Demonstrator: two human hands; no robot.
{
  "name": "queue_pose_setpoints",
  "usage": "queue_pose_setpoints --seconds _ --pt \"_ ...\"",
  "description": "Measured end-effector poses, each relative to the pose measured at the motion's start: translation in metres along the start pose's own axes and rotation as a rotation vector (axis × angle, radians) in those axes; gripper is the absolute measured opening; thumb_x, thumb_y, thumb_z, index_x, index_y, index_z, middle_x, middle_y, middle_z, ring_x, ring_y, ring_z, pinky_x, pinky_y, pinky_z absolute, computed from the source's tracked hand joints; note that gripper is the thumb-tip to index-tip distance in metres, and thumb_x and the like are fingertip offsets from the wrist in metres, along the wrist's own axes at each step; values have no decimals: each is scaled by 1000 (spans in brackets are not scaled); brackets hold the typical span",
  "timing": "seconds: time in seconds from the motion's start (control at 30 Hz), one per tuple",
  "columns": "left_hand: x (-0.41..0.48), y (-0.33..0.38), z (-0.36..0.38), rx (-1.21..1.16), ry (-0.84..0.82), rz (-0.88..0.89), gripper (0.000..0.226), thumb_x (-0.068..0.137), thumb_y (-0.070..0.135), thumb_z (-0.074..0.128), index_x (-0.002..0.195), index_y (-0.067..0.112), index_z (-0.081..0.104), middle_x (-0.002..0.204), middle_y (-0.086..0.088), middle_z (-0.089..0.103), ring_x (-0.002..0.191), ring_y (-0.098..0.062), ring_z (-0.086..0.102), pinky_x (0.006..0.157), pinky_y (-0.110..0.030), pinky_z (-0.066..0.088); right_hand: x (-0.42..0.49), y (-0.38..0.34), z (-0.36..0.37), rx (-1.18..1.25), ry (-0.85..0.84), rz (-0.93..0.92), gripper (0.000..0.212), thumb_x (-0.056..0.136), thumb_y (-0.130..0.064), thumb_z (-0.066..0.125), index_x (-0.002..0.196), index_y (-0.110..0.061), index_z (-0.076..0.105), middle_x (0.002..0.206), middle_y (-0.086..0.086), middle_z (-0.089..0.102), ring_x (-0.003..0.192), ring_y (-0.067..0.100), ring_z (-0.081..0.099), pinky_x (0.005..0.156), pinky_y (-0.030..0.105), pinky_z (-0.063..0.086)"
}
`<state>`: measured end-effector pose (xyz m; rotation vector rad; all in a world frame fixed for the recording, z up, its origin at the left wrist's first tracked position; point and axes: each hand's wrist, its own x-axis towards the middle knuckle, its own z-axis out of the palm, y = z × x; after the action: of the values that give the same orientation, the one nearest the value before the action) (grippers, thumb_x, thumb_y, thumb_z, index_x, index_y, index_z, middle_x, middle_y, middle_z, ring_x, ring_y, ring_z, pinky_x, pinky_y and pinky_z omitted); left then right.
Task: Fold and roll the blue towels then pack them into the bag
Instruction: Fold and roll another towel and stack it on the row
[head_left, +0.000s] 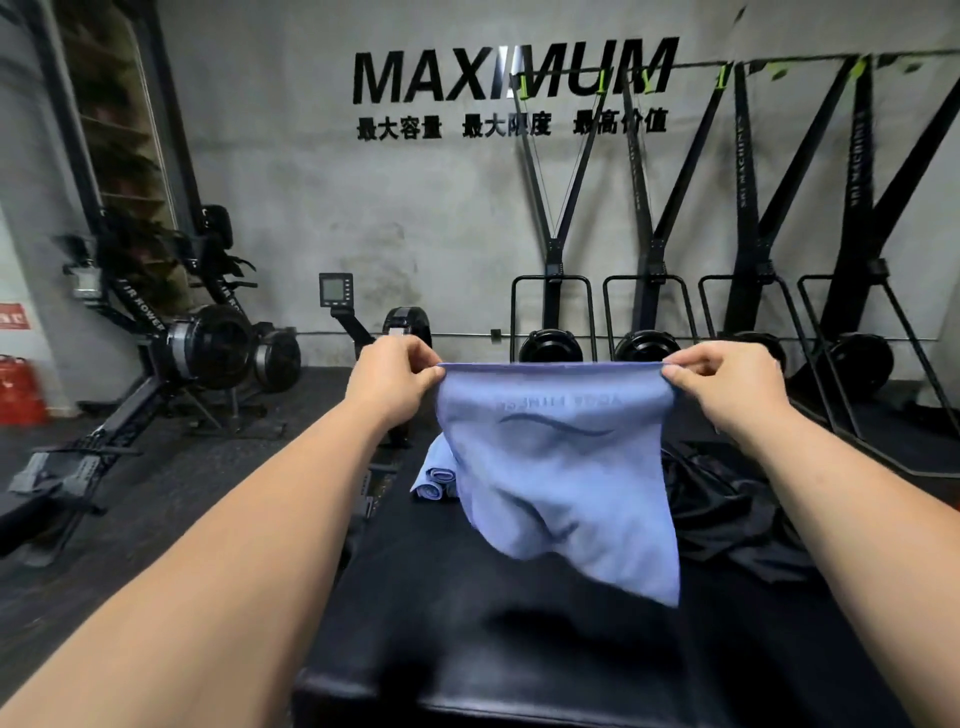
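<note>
A light blue towel (558, 467) hangs in the air, stretched between both hands above a black padded bench (467, 623). My left hand (389, 376) pinches its top left corner. My right hand (727, 384) pinches the top right corner. The towel's lower edge swings loose over the bench. Behind it on the bench lie rolled blue towels (434, 475), partly hidden by the hanging one. A crumpled black bag (727, 504) lies on the bench to the right.
Rowing machines (182, 353) stand on the dark floor at the left. Ski machines (649, 312) line the grey wall at the back right. A red object (21, 389) sits at the far left edge.
</note>
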<state>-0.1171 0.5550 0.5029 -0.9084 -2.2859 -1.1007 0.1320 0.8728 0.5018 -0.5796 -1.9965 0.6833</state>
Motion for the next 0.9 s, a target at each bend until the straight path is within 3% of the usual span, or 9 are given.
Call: queue_pose_setpoints --seconds 0.17,0.33,0.43,0.53,0.7,0.73,0.83,0.9 --pt "-8 -4 5 2 1 -23 14 90 31 80 83 34 68 78 16 70 83 -13 68 78 -35 56 -6 -1 -1 -60 -2 -16 5 88 -29 83 93 -28 82 75 -10 72 70 0 62 64 16 39" --pt "-17 1 5 -65 -22 -29 7 91 28 81 86 28 75 81 12 73 80 -6 68 78 -29 53 -15 2 1 -102 8 -14 2 89 -29 81 90 -28 81 73 -14 70 73 3 63 68 24 42" --pt "-26 -4 2 -322 -65 -107 7 87 25 85 85 24 78 80 4 77 71 -5 65 73 -24 53 -24 12 -2 77 -66 34 3 89 -27 82 88 -27 79 76 -5 75 68 8 65 70 26 47" --pt "-37 -7 -7 -527 -143 -192 7 85 22 87 86 19 80 72 10 72 61 -3 55 60 -16 44 -33 17 -12 322 -263 145 9 88 -22 83 96 -18 81 82 5 76 66 11 63 63 27 47" --pt "-40 -12 -27 -909 -416 -290 8 74 22 84 76 17 77 70 1 51 61 -12 39 55 -25 27 -35 26 -25 665 -500 340 52 52 -40 101 93 -16 82 80 1 71 67 11 61 69 25 48" --pt "-40 -9 -30 -956 -461 -281 7 77 21 80 75 17 74 69 2 49 59 -12 38 54 -24 28 -33 25 -24 717 -510 345 53 53 -41 100 94 -14 81 79 0 72 67 10 62 74 26 50" --pt "-38 0 -33 -1042 -468 -284 3 91 13 68 92 12 71 68 5 56 55 -8 44 50 -18 39 -29 15 -21 859 -490 341 23 80 -20 80 99 -11 71 66 -6 67 59 6 60 75 29 45" --pt "-34 -5 -27 -1007 -427 -318 6 96 11 68 97 10 74 71 3 59 56 -8 45 51 -17 39 -25 18 -15 862 -469 364 35 72 -23 85 102 -11 72 71 -4 67 62 8 58 70 28 45"
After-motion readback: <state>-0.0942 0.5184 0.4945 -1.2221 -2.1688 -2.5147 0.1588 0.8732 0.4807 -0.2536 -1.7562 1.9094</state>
